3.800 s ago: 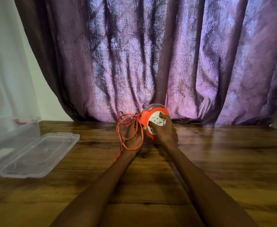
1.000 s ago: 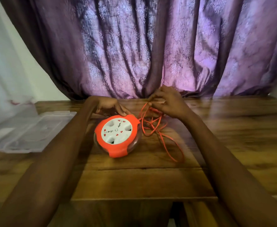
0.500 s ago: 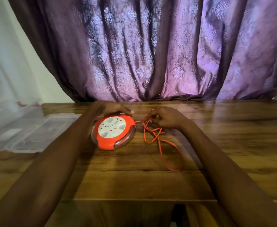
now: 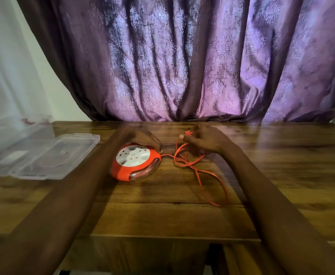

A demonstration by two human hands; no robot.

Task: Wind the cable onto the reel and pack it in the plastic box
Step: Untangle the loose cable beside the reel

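1. My left hand (image 4: 145, 140) curls over the reel's (image 4: 135, 161) far rim (blurred).
2. My right hand (image 4: 207, 140) pinches the cable (image 4: 199, 171); loops sprawl across the bench (image 4: 281, 165).
3. The plastic box (image 4: 10, 135) sits at the left edge.

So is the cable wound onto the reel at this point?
Not fully. Orange cable lies in loose loops on the table beside the reel; the right hand pinches a strand.
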